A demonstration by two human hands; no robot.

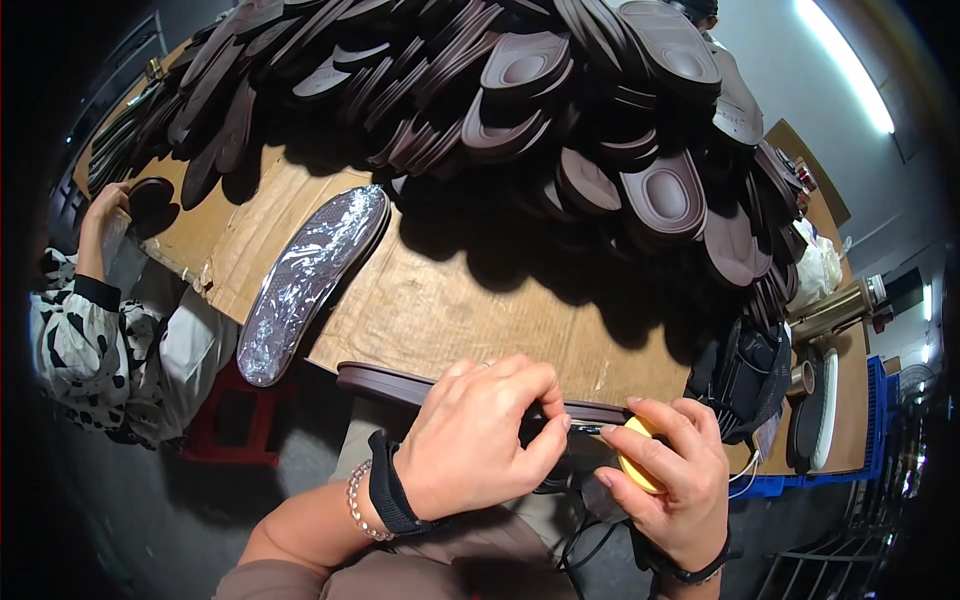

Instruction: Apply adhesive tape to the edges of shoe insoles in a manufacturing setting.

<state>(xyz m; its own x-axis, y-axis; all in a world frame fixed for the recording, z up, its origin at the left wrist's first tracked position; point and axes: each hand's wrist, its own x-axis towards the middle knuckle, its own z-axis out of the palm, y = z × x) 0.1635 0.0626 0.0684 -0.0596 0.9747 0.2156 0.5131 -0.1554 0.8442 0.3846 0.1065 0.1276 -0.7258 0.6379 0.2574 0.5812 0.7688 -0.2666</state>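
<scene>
A dark brown shoe sole stands on its edge along the near edge of the table, its middle hidden behind my hands. My left hand is closed over the sole, thumb and fingers curled together at its near side. Just right of it, my right hand grips a small tool with a rounded yellow handle. The tool's thin tip points left along the sole's edge, close to my left thumb. Farther back on the left lies another sole, covered in shiny clear film.
A tall heap of dark brown soles fills the table's far side. A co-worker's hand touches a dark sole at the left. A red stool stands below. On the right are a black bag and a metal cylinder.
</scene>
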